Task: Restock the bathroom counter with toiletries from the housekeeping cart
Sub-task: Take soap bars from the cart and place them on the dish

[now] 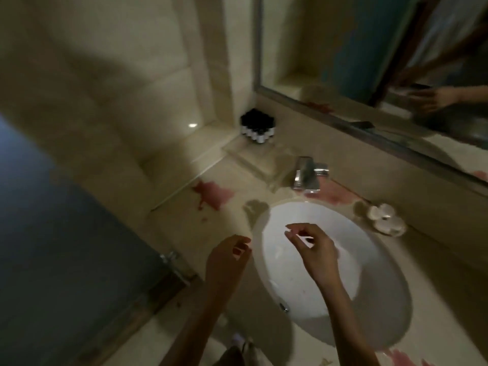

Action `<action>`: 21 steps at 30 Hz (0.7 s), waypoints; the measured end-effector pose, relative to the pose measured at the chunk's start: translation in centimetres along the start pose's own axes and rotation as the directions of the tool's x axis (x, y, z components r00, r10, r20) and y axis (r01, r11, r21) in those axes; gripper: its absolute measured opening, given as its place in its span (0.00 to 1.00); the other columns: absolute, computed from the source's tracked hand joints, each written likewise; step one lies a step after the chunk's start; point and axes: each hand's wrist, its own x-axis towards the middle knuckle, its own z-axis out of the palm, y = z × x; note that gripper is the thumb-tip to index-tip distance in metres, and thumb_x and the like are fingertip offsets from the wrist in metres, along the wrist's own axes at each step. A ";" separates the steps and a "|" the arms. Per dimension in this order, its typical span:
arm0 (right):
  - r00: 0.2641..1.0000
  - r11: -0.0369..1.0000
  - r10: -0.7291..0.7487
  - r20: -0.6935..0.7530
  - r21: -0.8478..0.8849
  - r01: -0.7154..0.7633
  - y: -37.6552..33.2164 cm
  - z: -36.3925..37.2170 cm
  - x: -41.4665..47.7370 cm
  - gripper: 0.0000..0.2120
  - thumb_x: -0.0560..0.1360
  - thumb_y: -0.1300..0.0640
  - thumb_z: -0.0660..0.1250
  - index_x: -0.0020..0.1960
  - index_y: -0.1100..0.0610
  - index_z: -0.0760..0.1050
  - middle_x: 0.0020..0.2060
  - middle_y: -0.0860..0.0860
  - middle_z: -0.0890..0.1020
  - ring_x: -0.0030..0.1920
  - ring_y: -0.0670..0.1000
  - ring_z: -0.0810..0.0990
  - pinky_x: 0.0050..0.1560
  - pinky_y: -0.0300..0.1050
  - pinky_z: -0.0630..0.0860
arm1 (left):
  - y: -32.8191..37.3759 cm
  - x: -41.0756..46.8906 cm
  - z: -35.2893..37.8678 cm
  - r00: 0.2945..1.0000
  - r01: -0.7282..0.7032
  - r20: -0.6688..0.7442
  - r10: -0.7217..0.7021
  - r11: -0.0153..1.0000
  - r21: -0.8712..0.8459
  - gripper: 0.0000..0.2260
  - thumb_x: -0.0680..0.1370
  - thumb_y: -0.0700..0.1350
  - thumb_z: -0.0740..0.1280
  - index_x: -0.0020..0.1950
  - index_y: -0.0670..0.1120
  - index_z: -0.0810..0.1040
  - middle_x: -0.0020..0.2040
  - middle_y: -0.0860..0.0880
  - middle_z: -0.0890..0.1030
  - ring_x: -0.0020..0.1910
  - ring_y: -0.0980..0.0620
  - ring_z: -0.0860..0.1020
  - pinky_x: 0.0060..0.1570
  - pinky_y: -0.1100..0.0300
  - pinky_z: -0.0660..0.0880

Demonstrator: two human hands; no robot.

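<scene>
Dim bathroom, with your two hands poised over the white oval sink [380,283] set in the beige stone bench [174,233].
Your left hand [229,260] hovers at the sink's left rim, its grip loose and empty. Your right hand [313,250] hangs above the bowl, fingertips near the thumb, and blur hides whether that grip holds anything. Small black-capped toiletry bottles [257,128] stand clustered in the bench's back corner.
</scene>
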 end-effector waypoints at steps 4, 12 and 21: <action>0.967 0.996 -0.085 0.238 0.056 0.074 -2.1 5.5 -1.3 0.06 0.73 0.54 0.72 0.45 0.42 0.79 0.46 0.41 0.83 0.49 0.43 0.79 0.50 0.40 0.74 | -3.3 -3.7 -4.5 0.969 0.165 -0.180 -0.172 0.985 -0.051 0.06 0.77 0.45 0.69 0.52 0.53 0.79 0.41 0.58 0.80 0.40 0.63 0.78 0.37 0.74 0.71; 0.750 0.961 -0.266 0.605 0.111 0.252 -6.9 15.4 -6.0 0.05 0.72 0.57 0.74 0.47 0.50 0.82 0.44 0.43 0.83 0.47 0.42 0.80 0.48 0.39 0.74 | -7.9 -12.2 -11.3 0.798 0.347 -0.483 -0.359 0.930 -0.119 0.06 0.75 0.45 0.72 0.50 0.53 0.81 0.40 0.58 0.81 0.39 0.64 0.79 0.39 0.72 0.73; 0.357 0.876 -0.390 0.849 0.222 0.429 -14.6 26.5 -16.5 0.06 0.71 0.56 0.75 0.47 0.47 0.82 0.44 0.45 0.83 0.45 0.42 0.82 0.47 0.36 0.77 | -13.7 -24.8 -19.8 0.462 0.519 -0.713 -0.528 0.813 -0.265 0.06 0.77 0.48 0.69 0.54 0.53 0.79 0.43 0.61 0.78 0.40 0.65 0.76 0.40 0.73 0.72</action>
